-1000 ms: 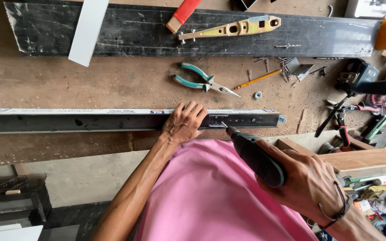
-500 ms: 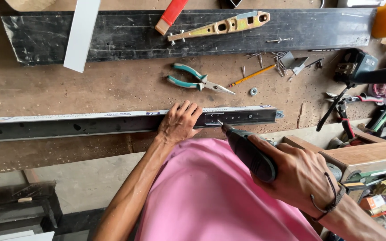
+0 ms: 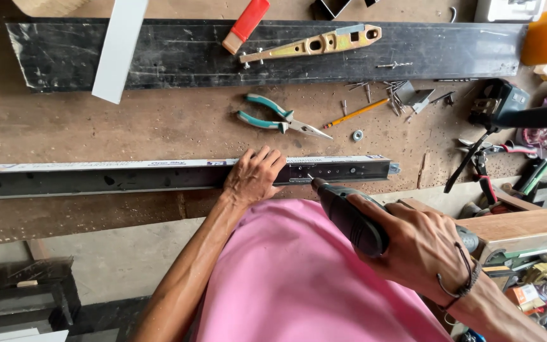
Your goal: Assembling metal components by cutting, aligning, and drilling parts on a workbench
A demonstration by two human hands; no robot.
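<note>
A long black metal rail (image 3: 159, 178) is laid along the near edge of the worktop (image 3: 128, 130), its long axis running left to right. It is pressed down by the left hand (image 3: 252, 179), whose grip is spread flat over it. A dark power driver (image 3: 349, 217) is clasped tightly in the right hand (image 3: 422, 247), its bit set against the rail just right of the left hand, angled away from the body. Teal-handled pliers (image 3: 273, 118) are left farther back
</note>
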